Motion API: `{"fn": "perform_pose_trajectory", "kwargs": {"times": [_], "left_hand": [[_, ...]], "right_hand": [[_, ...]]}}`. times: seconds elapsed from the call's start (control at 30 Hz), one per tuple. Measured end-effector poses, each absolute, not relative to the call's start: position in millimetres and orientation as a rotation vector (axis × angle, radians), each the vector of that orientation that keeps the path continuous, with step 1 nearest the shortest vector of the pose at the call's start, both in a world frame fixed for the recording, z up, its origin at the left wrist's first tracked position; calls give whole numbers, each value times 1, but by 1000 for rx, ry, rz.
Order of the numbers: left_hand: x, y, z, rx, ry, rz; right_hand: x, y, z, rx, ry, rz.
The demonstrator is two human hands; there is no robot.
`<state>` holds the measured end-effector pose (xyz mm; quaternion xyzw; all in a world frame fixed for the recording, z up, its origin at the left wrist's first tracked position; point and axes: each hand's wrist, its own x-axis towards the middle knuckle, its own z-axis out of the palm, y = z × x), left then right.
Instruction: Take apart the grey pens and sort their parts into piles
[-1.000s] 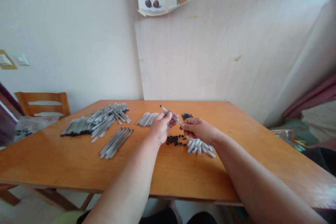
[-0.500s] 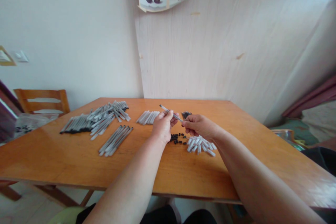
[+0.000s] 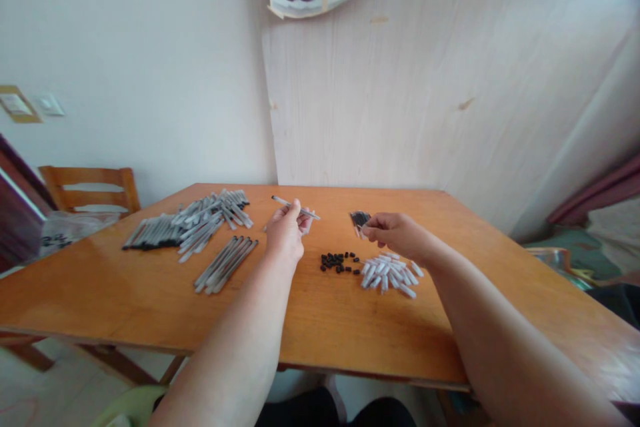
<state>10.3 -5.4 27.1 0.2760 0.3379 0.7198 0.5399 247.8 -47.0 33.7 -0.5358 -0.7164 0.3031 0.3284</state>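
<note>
My left hand (image 3: pixel 286 230) is closed round a slim pen (image 3: pixel 281 201), whose black end points up to the left and whose bare tip sticks out to the right. Behind that hand, a group of clear pen barrels is mostly hidden. My right hand (image 3: pixel 393 235) is at a small bundle of dark pen refills (image 3: pixel 358 218), its thumb and fingers pinched together at the near end. What lies between those fingertips is too small to make out. Below, between the hands, lie small black plugs (image 3: pixel 333 261), with a heap of clear white caps (image 3: pixel 387 273) to their right.
A row of pens with black ends (image 3: pixel 226 265) lies left of my left forearm. Farther left, a large pile of capped pens (image 3: pixel 200 220) spreads over the wooden table (image 3: pixel 320 320). A wooden chair (image 3: pixel 93 187) stands at the far left, and a wall rises behind the table.
My hands have parted. The left has moved left with the pen, now over the clear barrels; the right has let go of the pen's tip and is at the refills.
</note>
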Motion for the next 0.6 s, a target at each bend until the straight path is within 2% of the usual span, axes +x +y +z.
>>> {"fn": "perform_pose_trajectory", "kwargs": {"times": [0.13,0.2,0.4,0.6], "left_hand": [[18,-6,21,741,850,1641],[21,-6,18,794,913,1616],[19,-6,14,971,1033,1668],[22,-12,16,983,953,1588]], "right_hand": [[270,-36,32,-1654,-1994,476],[281,-31,29,-1739,-2031,422],[302,-24,20,-1903,-2134,432],[312,-22,17,-1972,-2133,599]]}}
